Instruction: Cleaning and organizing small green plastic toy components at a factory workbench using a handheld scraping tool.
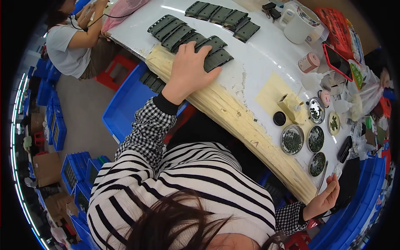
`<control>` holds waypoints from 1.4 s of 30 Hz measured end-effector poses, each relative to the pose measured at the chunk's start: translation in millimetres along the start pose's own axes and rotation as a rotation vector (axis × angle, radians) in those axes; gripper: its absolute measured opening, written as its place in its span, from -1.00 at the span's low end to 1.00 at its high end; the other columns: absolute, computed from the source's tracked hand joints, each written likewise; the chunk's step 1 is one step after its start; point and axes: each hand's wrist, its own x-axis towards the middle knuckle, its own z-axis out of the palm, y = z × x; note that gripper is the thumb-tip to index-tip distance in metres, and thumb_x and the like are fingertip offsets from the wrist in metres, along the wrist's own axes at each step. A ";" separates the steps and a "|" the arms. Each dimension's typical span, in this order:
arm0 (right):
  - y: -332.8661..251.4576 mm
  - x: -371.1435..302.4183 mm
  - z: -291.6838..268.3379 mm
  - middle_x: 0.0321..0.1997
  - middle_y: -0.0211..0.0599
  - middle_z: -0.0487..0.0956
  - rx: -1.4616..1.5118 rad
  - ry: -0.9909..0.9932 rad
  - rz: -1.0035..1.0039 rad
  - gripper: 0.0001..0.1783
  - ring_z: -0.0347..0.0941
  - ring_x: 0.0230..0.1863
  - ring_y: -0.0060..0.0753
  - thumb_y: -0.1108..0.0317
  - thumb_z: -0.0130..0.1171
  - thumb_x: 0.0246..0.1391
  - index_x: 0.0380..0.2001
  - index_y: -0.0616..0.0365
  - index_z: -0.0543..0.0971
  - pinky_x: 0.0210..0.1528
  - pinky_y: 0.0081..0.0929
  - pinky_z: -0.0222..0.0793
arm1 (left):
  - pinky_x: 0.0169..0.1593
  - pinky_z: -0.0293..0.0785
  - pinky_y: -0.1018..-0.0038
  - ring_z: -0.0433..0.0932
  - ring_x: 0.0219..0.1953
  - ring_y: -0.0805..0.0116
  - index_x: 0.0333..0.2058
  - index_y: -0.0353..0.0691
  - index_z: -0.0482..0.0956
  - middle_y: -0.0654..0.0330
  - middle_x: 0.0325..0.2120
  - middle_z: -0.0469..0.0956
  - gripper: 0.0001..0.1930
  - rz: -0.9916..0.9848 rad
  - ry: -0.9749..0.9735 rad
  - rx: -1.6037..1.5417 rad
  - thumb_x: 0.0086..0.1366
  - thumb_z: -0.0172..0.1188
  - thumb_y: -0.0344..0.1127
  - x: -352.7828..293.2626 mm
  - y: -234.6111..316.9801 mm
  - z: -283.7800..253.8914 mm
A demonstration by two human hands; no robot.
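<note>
Dark green, slatted rectangular plastic pieces (175, 36) lie in an overlapping row at the table's far left edge. My left hand (189, 71) reaches over the near end of this row, its fingers spread and touching the pieces. A second row of similar pieces (221, 16) lies beyond it. Off the table's right end, my right hand (323, 200) is raised with fingers curled together; what they hold, if anything, is too small to make out. Thin metal tweezers (323, 177) lie near it. Round dishes (292, 139) of small dark green parts stand close by.
Pale yellow padding (237, 114) covers the table's near edge. A white mug (298, 25), a pink jar (309, 62) and a red-framed phone (337, 61) stand at the far right. A blue bin (125, 108) sits below left. Another person (71, 50) sits at the far left.
</note>
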 end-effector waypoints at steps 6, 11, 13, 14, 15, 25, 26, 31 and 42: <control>-0.7 2.9 -13.0 -0.14 -0.19 0.59 -0.012 0.022 -0.041 -0.70 0.48 -0.14 -0.49 0.38 -0.05 0.35 -0.08 0.43 0.54 0.01 -0.53 0.35 | 0.10 0.35 0.13 0.33 0.08 -0.09 -0.05 -0.19 0.58 -0.17 -0.04 0.43 -0.46 0.002 0.071 -0.055 -0.03 0.41 -0.11 0.8 7.7 -1.6; -6.5 0.9 -15.4 -0.19 -0.22 0.57 -0.019 0.032 -0.053 -0.74 0.49 -0.16 -0.49 0.46 -0.06 0.33 -0.12 0.44 0.54 -0.02 -0.57 0.37 | 0.07 0.38 0.13 0.33 0.05 -0.12 -0.09 -0.23 0.60 -0.21 -0.04 0.42 -0.46 0.065 0.081 -0.067 -0.07 0.41 -0.13 2.1 8.9 1.5; -7.6 1.4 -14.4 -0.19 -0.21 0.57 -0.011 0.029 -0.047 -0.75 0.50 -0.15 -0.49 0.46 -0.05 0.33 -0.13 0.43 0.54 -0.02 -0.57 0.37 | 0.09 0.36 0.13 0.32 0.06 -0.11 -0.08 -0.23 0.60 -0.20 -0.03 0.42 -0.46 0.074 0.064 -0.096 -0.07 0.41 -0.14 1.7 12.2 -3.4; -8.0 2.6 -15.3 -0.19 -0.21 0.57 -0.007 0.029 -0.043 -0.75 0.50 -0.15 -0.49 0.45 -0.05 0.33 -0.13 0.43 0.54 -0.02 -0.57 0.38 | 0.10 0.36 0.13 0.32 0.06 -0.11 -0.08 -0.23 0.60 -0.19 -0.02 0.42 -0.46 0.083 0.057 -0.110 -0.07 0.41 -0.15 2.4 14.6 -5.1; -8.4 4.1 -14.6 -0.19 -0.20 0.57 0.002 0.023 -0.038 -0.75 0.50 -0.15 -0.48 0.45 -0.05 0.33 -0.13 0.43 0.54 -0.02 -0.57 0.38 | 0.10 0.35 0.13 0.32 0.07 -0.10 -0.08 -0.23 0.60 -0.19 -0.02 0.41 -0.47 0.088 0.050 -0.117 -0.08 0.41 -0.16 1.9 15.9 -8.7; -33.3 38.7 -6.0 -0.21 -0.17 0.58 -0.024 -0.090 -0.221 -0.78 0.53 -0.17 -0.44 0.50 0.00 0.29 -0.13 0.42 0.55 -0.05 -0.54 0.40 | 0.16 0.29 0.23 0.33 0.10 0.04 -0.01 -0.17 0.58 -0.01 0.06 0.41 -0.45 0.164 0.011 -0.234 -0.08 0.40 -0.30 1.8 20.9 -28.8; -31.2 38.5 -3.6 -0.21 -0.17 0.58 -0.003 -0.094 -0.214 -0.78 0.53 -0.17 -0.44 0.50 0.00 0.29 -0.13 0.42 0.55 -0.05 -0.54 0.40 | 0.16 0.29 0.24 0.34 0.10 0.06 0.00 -0.16 0.58 -0.01 0.07 0.41 -0.45 0.164 0.010 -0.253 -0.07 0.39 -0.31 2.0 23.6 -32.5; -25.8 33.8 -3.9 -0.20 -0.18 0.58 0.026 -0.086 -0.163 -0.79 0.51 -0.15 -0.46 0.50 0.00 0.29 -0.13 0.42 0.55 -0.04 -0.55 0.40 | 0.16 0.32 0.30 0.41 0.10 0.17 0.03 -0.19 0.56 0.04 0.12 0.39 -0.43 0.123 0.085 -0.323 -0.06 0.37 -0.39 -3.3 12.4 -71.5; -18.3 45.6 1.6 -0.03 -0.16 0.58 -0.024 -0.129 -0.129 -0.65 0.49 -0.05 -0.44 0.35 -0.08 0.37 -0.01 0.43 0.51 0.07 -0.51 0.36 | 0.00 0.45 0.32 0.56 -0.11 0.12 -0.09 -0.29 0.60 -0.02 -0.14 0.57 -0.51 -0.404 0.476 0.058 0.00 0.46 -0.20 -147.9 -200.8 -108.6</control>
